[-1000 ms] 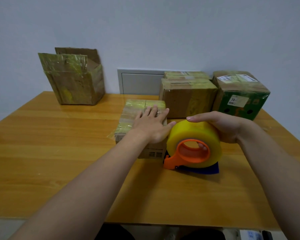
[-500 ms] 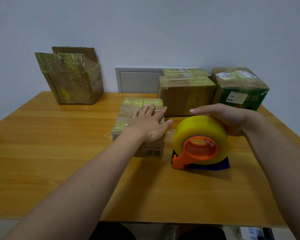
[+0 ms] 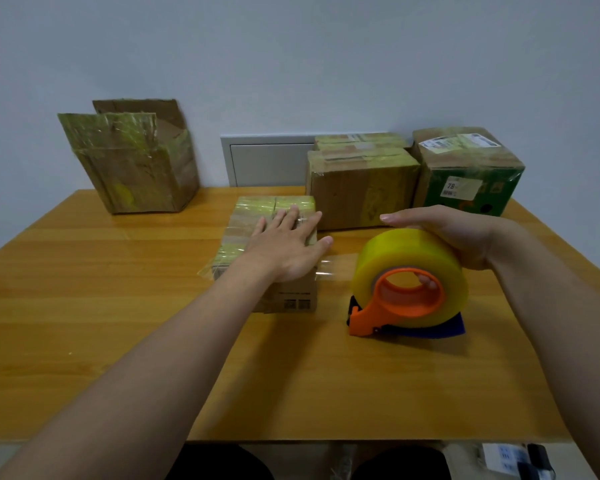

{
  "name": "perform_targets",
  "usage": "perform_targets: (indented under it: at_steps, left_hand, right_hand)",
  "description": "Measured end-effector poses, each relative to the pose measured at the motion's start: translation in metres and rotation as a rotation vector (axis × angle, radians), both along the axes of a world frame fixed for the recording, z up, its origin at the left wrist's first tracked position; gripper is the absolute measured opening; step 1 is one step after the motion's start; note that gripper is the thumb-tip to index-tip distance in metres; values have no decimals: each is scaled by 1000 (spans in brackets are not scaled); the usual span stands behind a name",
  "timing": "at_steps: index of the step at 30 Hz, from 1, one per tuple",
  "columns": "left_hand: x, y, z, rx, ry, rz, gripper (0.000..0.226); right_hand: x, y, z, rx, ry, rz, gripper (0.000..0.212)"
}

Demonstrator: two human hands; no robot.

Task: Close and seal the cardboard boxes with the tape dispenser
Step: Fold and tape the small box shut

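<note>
Now left hand [image 3: 288,249] presses small box [image 3: 274,206] (right hand [image 3: 465,233] grips tape dispenser [image 3: 390,258]).

A wooden table [image 3: 118,341] bears several cardboard boxes [image 3: 361,188] and a tape dispenser [image 3: 409,289].

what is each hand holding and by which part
Right hand grips the tape dispenser over the top of its roll, a finger in the core. Left hand holds nothing, flat on the small box.
</note>
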State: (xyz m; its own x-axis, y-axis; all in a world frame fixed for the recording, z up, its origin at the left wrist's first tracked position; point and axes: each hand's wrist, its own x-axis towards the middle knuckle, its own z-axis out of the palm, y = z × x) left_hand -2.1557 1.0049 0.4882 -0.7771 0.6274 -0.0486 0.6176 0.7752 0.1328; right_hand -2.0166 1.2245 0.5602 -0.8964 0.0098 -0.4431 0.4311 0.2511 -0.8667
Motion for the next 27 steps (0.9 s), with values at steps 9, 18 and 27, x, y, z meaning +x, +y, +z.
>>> perform_targets:
  at_steps: [9,18,27]
  left_hand:
    - [0,-1,0,11,-5,0,66]
    - [1,-1,1,3,-12,8,65]
    - [2,0,2,-7,-11,8,65]
  right_hand:
    - [16,5,-38,-17,142,29,107]
    - [31,12,-71,-320,175,-174,123]
    - [39,20,-81,-476,202,-217,113]
